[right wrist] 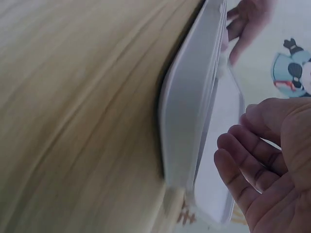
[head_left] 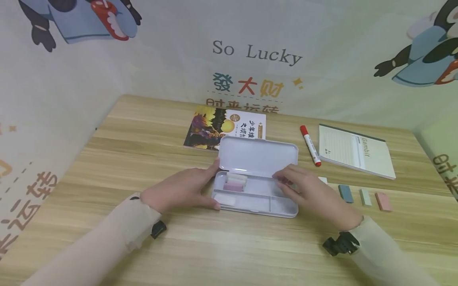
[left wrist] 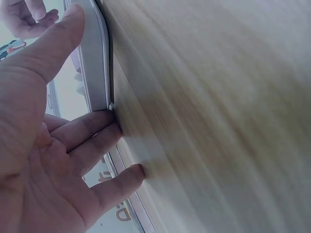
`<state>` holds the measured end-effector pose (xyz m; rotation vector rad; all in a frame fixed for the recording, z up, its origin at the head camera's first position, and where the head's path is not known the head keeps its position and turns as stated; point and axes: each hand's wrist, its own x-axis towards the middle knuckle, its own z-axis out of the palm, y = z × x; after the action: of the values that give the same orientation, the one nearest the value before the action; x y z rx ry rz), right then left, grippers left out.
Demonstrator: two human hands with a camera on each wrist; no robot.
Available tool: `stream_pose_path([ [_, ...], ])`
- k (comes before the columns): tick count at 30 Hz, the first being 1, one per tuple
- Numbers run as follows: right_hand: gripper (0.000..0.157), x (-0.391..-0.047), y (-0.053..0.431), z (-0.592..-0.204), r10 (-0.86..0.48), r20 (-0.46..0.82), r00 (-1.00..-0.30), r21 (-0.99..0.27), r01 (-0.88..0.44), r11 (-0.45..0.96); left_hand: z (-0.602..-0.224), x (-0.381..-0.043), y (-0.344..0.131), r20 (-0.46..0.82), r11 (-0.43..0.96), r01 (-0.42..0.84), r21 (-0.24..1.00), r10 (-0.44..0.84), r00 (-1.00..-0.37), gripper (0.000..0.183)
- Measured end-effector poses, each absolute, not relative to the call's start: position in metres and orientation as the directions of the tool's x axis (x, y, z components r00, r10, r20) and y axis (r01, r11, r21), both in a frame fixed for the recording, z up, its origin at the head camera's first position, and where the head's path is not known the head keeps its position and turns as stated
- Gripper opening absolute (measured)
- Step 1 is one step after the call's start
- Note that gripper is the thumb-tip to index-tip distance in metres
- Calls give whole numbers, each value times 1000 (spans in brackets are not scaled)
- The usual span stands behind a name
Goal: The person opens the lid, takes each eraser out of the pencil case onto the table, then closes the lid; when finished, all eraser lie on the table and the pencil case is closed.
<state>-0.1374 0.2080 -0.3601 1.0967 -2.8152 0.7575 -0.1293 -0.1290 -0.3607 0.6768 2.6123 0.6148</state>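
A white pencil case [head_left: 257,186] lies on the table with its lid [head_left: 258,157] raised at the back. A pink block [head_left: 233,186] and pale blocks, eraser-like, sit in the left of its rear compartment. A white block [head_left: 224,199] rests in the front compartment. My left hand [head_left: 182,188] spans the case's left end, thumb at the front corner, its loosely extended fingers touching the side [left wrist: 95,58]. Over the right part of the case is my right hand [head_left: 304,188], fingers loosely bent; in the right wrist view no object shows among them.
On the right lie a blue block [head_left: 345,193], a pale green block [head_left: 365,197], a pink block [head_left: 383,201] and a partly hidden white one [head_left: 323,180]. Behind are a red-capped marker [head_left: 310,145], a notebook [head_left: 356,151] and a picture book [head_left: 205,127].
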Motion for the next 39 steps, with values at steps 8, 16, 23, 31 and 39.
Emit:
stream_pose_path([
  [8,22,-141,161,-359,-694,122,-709,-482,-654,583,-362,-129,-129,-226,789,375,487,528,-818,122],
  [16,23,-142,129,-361,-763,100,-639,-426,-720,547,-362,-132,-131,-205,778,401,483,546,-812,121],
  [23,22,-139,118,-364,-757,85,-648,-392,-720,573,-363,-131,-130,-211,783,398,477,542,-813,121],
  [31,23,-139,114,-365,-776,85,-625,-355,-747,562,-361,-130,-129,-202,777,414,474,554,-808,120],
  [39,21,-140,110,-364,-779,68,-623,-330,-751,572,-360,-130,-130,-227,783,380,493,538,-812,120],
])
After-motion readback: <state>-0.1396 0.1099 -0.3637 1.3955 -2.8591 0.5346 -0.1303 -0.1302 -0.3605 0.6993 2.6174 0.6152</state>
